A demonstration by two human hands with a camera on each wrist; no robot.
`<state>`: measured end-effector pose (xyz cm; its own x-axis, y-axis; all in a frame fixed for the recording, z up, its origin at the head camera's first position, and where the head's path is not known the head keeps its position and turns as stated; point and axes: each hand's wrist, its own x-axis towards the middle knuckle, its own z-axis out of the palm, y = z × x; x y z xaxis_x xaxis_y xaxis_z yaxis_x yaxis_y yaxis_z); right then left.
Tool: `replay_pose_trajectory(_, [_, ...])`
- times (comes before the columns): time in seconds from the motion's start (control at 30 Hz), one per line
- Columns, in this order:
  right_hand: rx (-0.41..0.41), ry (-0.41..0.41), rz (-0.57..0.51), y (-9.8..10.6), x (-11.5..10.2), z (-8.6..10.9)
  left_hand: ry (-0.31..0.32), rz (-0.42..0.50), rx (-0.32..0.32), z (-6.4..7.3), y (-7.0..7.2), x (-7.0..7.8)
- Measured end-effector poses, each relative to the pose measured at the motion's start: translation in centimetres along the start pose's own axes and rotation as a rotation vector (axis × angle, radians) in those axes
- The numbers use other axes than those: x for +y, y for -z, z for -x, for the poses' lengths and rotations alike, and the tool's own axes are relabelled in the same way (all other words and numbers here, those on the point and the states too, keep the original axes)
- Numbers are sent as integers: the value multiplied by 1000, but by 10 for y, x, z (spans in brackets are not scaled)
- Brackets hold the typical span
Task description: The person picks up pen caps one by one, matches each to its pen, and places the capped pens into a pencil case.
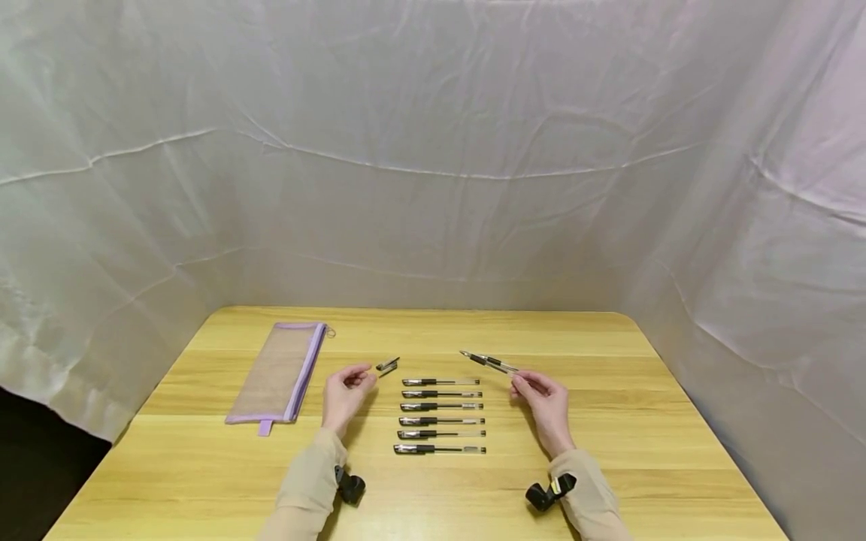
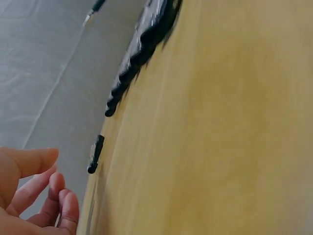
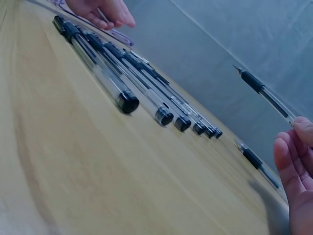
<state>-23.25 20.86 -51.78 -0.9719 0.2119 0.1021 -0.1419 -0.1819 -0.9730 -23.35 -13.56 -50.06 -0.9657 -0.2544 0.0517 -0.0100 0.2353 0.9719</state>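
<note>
Uncapped gel pen (image 3: 269, 100): held up off the capped-pen row's (image 1: 433, 406) far right corner.
Right hand (image 1: 546, 406): fingers pinch the barrel's rear.
Pinch: probably best kept steady so the nib won't swing.
Left hand (image 1: 342, 394): fingers parted, empty, near loose caps (image 1: 388, 367) left of the row.
Mesh zip pouch (image 1: 277, 372): farther left of the row; no contents visible.

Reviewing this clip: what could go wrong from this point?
The uncapped pen in the right hand might slip and mark the table with its bare tip. The loose pen caps lie near the left hand and could get nudged away.
</note>
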Motion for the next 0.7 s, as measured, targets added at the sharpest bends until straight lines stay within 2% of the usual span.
replay_pose_trajectory(0.23, [-39,5,-43,-3,2,2,-54,-225,-69,-13,-3,2])
replay_pose_trajectory(0.47, [-38,-17,-57,-4,2,2,-81,-281,-113,-22,-10,4])
replay_pose_trajectory(0.7, [-23,-37,-54,-3,2,3,-78,-326,-98,-25,-17,3])
